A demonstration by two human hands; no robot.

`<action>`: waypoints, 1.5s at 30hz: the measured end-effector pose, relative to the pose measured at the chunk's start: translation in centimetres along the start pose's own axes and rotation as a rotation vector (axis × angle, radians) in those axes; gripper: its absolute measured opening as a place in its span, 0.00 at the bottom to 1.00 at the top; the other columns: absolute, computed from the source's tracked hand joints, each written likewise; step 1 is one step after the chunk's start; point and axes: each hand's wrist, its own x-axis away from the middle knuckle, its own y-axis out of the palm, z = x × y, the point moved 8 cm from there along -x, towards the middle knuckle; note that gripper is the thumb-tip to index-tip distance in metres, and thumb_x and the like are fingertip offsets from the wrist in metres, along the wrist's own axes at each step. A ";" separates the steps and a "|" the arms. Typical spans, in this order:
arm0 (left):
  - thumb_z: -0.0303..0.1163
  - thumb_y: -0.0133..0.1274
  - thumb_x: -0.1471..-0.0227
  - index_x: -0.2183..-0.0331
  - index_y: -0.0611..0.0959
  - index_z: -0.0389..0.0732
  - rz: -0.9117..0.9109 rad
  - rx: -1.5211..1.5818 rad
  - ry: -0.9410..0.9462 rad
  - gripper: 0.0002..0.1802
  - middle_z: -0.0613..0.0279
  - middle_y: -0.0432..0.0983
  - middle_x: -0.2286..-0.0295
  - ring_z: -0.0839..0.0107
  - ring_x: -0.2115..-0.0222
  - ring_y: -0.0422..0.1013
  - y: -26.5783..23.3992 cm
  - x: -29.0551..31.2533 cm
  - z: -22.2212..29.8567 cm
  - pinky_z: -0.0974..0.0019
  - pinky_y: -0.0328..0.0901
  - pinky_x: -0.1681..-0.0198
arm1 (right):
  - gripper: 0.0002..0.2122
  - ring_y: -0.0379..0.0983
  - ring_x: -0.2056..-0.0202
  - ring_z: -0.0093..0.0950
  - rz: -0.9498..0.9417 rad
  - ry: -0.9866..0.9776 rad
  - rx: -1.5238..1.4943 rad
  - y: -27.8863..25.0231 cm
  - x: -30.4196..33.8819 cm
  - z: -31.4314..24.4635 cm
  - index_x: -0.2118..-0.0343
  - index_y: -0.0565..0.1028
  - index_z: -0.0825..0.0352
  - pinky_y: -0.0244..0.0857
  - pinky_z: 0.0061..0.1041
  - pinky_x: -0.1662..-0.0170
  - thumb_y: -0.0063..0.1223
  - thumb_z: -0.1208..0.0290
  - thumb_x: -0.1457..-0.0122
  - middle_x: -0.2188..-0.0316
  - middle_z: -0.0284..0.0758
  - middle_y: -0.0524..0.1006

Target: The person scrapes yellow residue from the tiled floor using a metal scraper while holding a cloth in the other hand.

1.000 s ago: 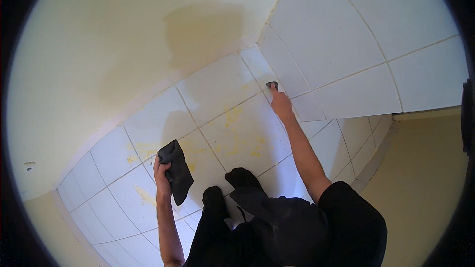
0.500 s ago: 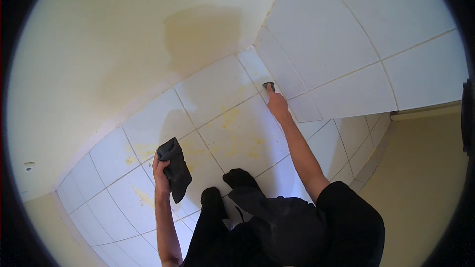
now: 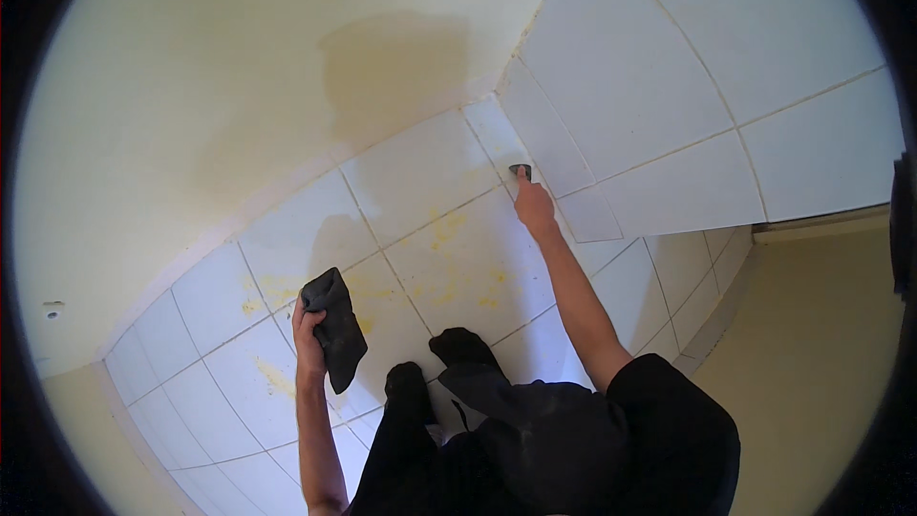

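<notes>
My left hand (image 3: pixel 309 344) is closed around a dark folded cloth (image 3: pixel 338 339), held above the tiled floor (image 3: pixel 449 301) at the left of my feet. Reaching far forward, my right hand (image 3: pixel 535 207) presses a small dark pad (image 3: pixel 521 172) on the tiles by the foot of the tiled wall (image 3: pixel 630 67). The fingers lie over the pad, so its exact kind does not show. Yellow smears (image 3: pixel 444 227) spread over the floor tiles between my two hands.
A cream wall (image 3: pixel 220 86) rises along the far and left side, with shadows on it. My dark-socked feet (image 3: pixel 463 346) stand on the tiles at bottom centre. On the right, the tiled wall's lower edge borders a beige surface (image 3: pixel 802 325).
The view has shifted slightly. Both hands keep nearly the same places and the same holds, with the pad at the same spot near the tiled wall.
</notes>
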 end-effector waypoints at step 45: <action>0.29 0.42 0.55 0.50 0.72 0.34 0.038 -0.011 0.022 0.28 0.55 0.74 0.60 0.67 0.62 0.73 -0.1 -0.3 0.4 0.66 0.69 0.57 | 0.19 0.78 0.64 0.47 -0.129 -0.095 0.024 -1.3 0.2 -2.4 0.45 0.67 0.65 0.72 0.44 0.61 0.41 0.73 0.40 0.67 0.49 0.79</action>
